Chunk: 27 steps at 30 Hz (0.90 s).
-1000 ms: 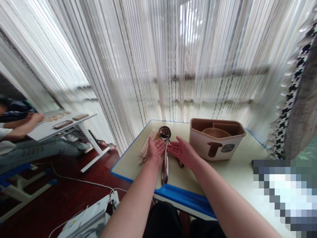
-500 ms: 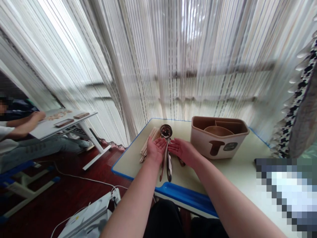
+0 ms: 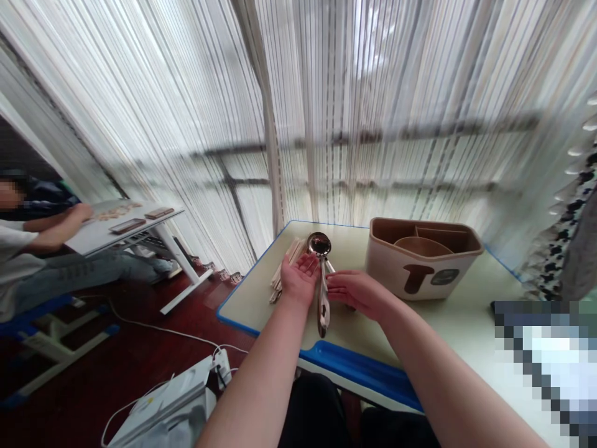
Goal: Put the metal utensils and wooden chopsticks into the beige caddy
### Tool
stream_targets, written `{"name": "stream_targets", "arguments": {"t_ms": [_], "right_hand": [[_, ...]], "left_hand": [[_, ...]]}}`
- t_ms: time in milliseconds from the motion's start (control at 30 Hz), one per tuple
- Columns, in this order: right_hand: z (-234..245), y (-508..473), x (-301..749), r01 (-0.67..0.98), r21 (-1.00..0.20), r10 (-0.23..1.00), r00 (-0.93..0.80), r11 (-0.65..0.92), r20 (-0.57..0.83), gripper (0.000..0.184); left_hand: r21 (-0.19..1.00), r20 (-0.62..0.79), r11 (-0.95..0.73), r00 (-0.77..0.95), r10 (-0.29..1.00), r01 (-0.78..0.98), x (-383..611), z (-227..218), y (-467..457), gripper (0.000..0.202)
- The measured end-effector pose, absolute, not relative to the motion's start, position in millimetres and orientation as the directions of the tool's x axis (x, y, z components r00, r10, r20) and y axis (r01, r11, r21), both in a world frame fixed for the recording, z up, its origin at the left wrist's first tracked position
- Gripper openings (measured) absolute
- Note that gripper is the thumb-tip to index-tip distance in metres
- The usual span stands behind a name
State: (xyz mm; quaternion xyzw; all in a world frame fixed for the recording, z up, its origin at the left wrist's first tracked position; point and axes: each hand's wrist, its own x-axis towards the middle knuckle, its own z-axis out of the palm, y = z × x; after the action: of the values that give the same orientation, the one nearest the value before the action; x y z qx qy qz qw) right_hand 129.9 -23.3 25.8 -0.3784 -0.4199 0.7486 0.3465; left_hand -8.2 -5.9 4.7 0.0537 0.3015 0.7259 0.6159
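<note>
My left hand (image 3: 299, 280) is open, palm up, just left of a metal ladle (image 3: 321, 274) that lies lengthwise on the table (image 3: 261, 292), bowl at the far end. My right hand (image 3: 357, 291) is open with the fingers stretched leftward, their tips at the ladle's handle. Both hands flank the metal utensils; a second metal handle shows beside the ladle. A bundle of wooden chopsticks (image 3: 285, 269) lies left of my left hand. Some utensils under my right hand are hidden.
A beige divided utensil holder (image 3: 422, 256) stands at the right back of the table. The table has a blue rim (image 3: 354, 367) near me. String curtains hang behind. At the left another person (image 3: 28, 230) sits at a tilted white desk (image 3: 121, 221). Cables and a white device lie on the floor.
My right hand has turned from palm up to palm down and its fingers have closed in on the ladle's handle. The utensils now lie closer together. The view has shifted slightly.
</note>
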Motion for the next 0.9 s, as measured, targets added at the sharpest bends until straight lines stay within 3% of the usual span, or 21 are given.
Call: {"name": "stream_targets", "arguments": {"t_ms": [567, 700, 800, 900], "right_hand": [[14.4, -15.5, 130.4, -0.117, -0.918, 0.848, -0.441, -0.379, -0.294, 0.007], [21.5, -20.4, 132.1, -0.134, -0.932, 0.829, -0.511, -0.338, -0.227, 0.008], [25.7, -22.0, 135.4, -0.172, -0.944, 0.822, -0.551, -0.281, -0.144, 0.011], [28.4, -21.3, 139.6, -0.192, -0.953, 0.841, -0.532, -0.234, -0.099, 0.014]], "left_hand": [[0.498, -0.313, -0.048, -0.231, 0.921, -0.866, -8.7, 6.8, -5.7, 0.042], [0.543, -0.331, -0.078, -0.298, 0.895, -0.836, -3.6, 6.3, -3.9, 0.029], [0.617, -0.268, -0.081, -0.305, 0.914, -0.783, 0.9, 8.0, -1.0, 0.013], [0.657, -0.098, -0.123, -0.246, 0.964, -0.744, 0.6, 13.2, 1.5, 0.008]]}}
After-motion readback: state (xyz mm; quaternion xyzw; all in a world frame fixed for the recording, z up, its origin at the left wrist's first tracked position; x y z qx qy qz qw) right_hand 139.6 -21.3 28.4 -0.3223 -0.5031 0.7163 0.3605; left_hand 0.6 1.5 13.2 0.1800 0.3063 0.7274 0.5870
